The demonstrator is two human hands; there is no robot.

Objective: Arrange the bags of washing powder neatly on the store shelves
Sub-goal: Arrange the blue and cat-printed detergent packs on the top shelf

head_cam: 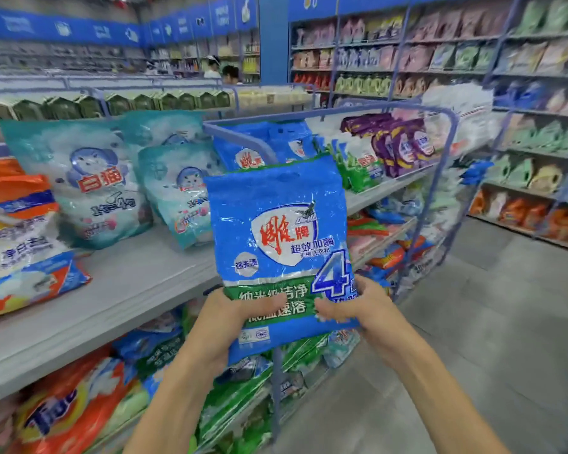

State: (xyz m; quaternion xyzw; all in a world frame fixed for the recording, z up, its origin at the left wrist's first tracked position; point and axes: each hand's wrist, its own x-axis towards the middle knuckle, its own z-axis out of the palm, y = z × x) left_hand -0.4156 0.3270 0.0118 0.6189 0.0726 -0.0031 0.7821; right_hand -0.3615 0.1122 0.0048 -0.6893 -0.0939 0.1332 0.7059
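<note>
Upright, the blue bag [282, 231] is gripped low by left hand [230, 322] and right hand [369, 309], fingers hidden behind.

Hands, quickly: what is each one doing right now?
Left hand: grips the blue bag by its lower part.
Right hand: grips the same bag.

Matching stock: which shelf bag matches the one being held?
The blue bag just behind the held bag: same blue, same red logo. Its neighbours are teal bags and green-white bags.
</note>
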